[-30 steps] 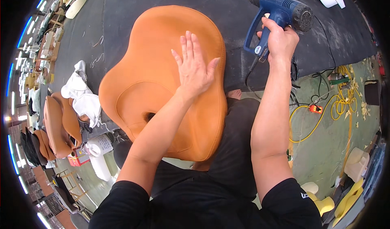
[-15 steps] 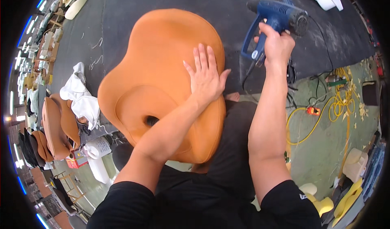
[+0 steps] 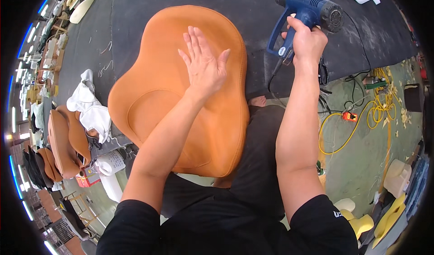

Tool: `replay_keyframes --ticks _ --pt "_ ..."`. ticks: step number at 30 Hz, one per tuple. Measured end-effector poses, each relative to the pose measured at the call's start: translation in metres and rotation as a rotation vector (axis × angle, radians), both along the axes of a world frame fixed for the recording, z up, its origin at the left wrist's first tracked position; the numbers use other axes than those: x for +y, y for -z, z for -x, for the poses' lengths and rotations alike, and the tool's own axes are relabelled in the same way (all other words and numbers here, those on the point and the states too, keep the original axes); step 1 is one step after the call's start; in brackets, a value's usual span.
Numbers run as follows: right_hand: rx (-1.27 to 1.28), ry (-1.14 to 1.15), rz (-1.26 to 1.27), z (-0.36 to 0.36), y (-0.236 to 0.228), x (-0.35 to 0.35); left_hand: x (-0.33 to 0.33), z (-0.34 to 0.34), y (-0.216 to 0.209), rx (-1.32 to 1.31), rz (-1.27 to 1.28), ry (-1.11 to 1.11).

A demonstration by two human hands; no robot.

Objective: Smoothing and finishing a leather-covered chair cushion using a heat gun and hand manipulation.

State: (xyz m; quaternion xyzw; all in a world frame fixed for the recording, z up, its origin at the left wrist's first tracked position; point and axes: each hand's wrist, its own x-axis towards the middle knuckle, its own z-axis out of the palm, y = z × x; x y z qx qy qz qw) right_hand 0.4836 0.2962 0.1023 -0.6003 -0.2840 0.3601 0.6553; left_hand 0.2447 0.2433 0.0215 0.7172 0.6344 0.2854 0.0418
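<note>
An orange-tan upholstered seat shell (image 3: 181,22) with stitched edges lies in front of me, partly on the dark table and partly over my lap. A round recessed panel shows at its lower left, and my left forearm crosses it. My left hand (image 3: 203,67) is over the upper middle of the cover, fingers stretched out; whether the palm touches is hard to tell. To the right, my right hand (image 3: 308,42) grips the handle of a blue heat gun (image 3: 309,10), whose dark end points left above the table.
The dark-covered table (image 3: 253,1) bears a white cloth (image 3: 90,103) at its left edge. More tan upholstered pieces (image 3: 65,142) stand at left. On the green floor at right lie a yellow cable (image 3: 334,150) and a red plug box (image 3: 349,116). The gun's black cord hangs beside my right forearm.
My left hand has moved left and slightly up over the seat shell, away from its right edge. The heat gun has shifted up a little in my right hand.
</note>
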Motion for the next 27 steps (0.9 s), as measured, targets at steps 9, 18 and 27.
replay_keyframes --ticks 9,18,27 --pt "-0.051 -0.020 -0.015 0.004 0.010 0.003 -0.033 -0.001 0.026 0.328 0.333 0.092" --pt "-0.042 -0.025 -0.016 0.001 0.002 0.000 -0.085 0.026 -0.016 0.367 0.445 0.473" --pt "-0.090 -0.086 -0.014 0.003 -0.006 -0.006 -0.104 0.122 -0.004 0.445 0.432 0.084"
